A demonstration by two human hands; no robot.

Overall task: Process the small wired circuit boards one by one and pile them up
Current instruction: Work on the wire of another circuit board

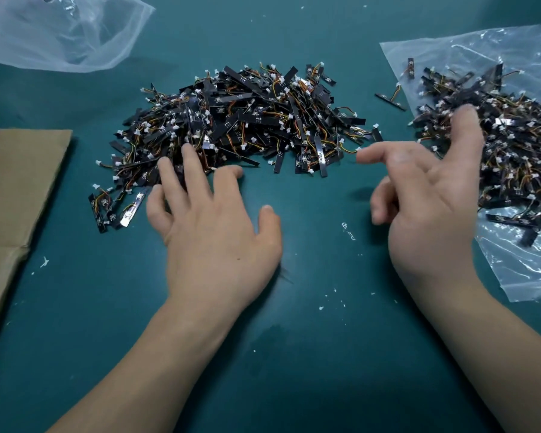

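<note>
A big heap of small black circuit boards (247,120) with orange-yellow wires and white plugs lies in the middle of the teal table. A second heap of the same boards (512,135) lies on a clear plastic bag (528,270) at the right. My left hand (213,232) hovers palm down at the near left edge of the middle heap, fingers spread, their tips over the boards, holding nothing. My right hand (431,201) is raised between the two heaps, fingers loosely spread and empty, its index tip over the right heap.
A crumpled clear bag (63,32) lies at the back left. Flat brown cardboard (16,195) covers the left edge. A single board (391,100) lies between the heaps. White plastic crumbs (349,231) dot the teal table (310,354).
</note>
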